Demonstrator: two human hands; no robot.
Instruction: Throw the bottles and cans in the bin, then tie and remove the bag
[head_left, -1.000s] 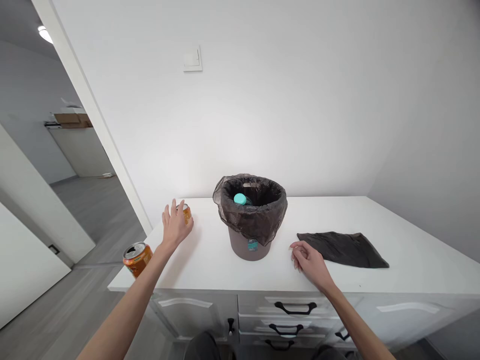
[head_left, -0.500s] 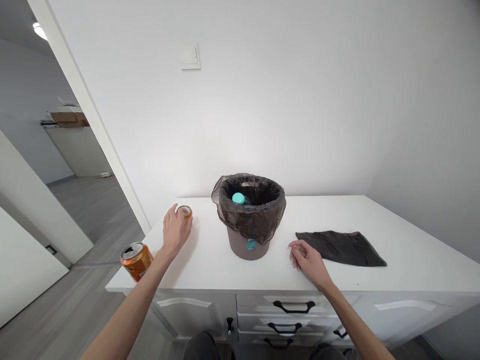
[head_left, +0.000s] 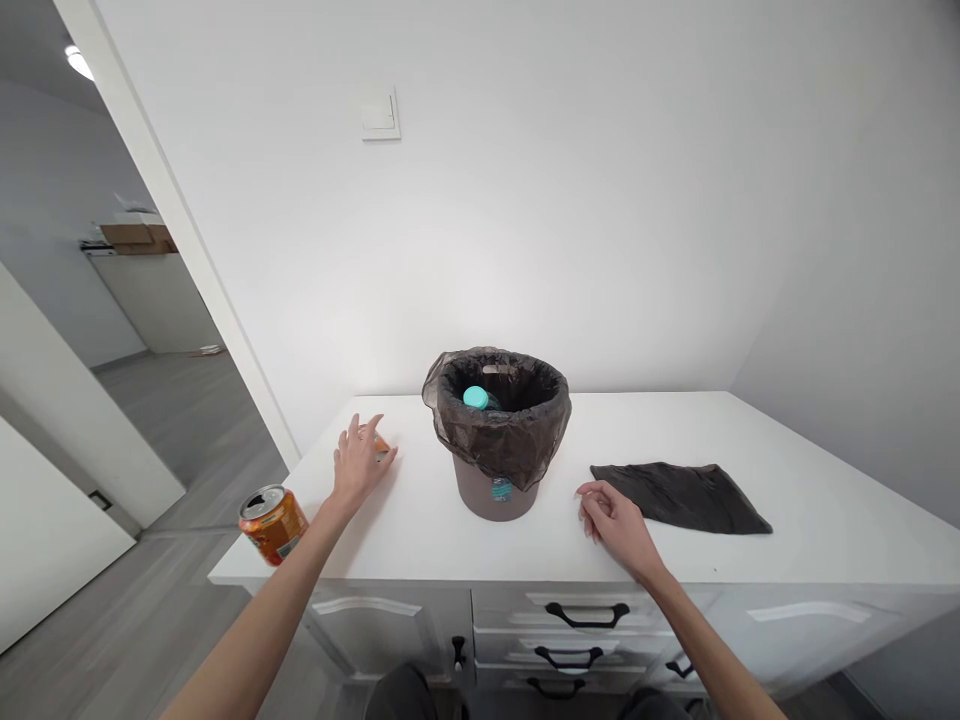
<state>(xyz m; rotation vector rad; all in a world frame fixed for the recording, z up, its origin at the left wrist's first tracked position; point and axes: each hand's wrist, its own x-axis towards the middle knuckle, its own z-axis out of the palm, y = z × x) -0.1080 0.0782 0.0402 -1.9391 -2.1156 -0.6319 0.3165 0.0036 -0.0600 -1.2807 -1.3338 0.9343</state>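
My left hand (head_left: pixel 356 462) is at the left of the white counter, fingers spread and thumb apart, over a small orange can (head_left: pixel 382 443). Most of that can is hidden behind the hand; it looks tipped over. Nearer the front left corner, a larger orange drink can (head_left: pixel 274 526) stands upright with its top opened, partly behind my left forearm. My right hand (head_left: pixel 611 522) rests on the counter with its fingers curled and nothing visible in them. Beside it lies a folded black plastic bag (head_left: pixel 686 496).
A brown trash bin (head_left: pixel 491 495) lined with a dark bag (head_left: pixel 510 445) stands mid-counter, and a bottle with a turquoise cap (head_left: pixel 475 397) sticks up inside. Behind is a white wall with a switch (head_left: pixel 381 115). Drawers with black handles (head_left: pixel 587 614) are below the counter (head_left: pixel 825 500).
My left hand has spread its fingers and shifted slightly right. The small can was upright with its top showing; now only a bit of its orange side shows. My right hand stays put.
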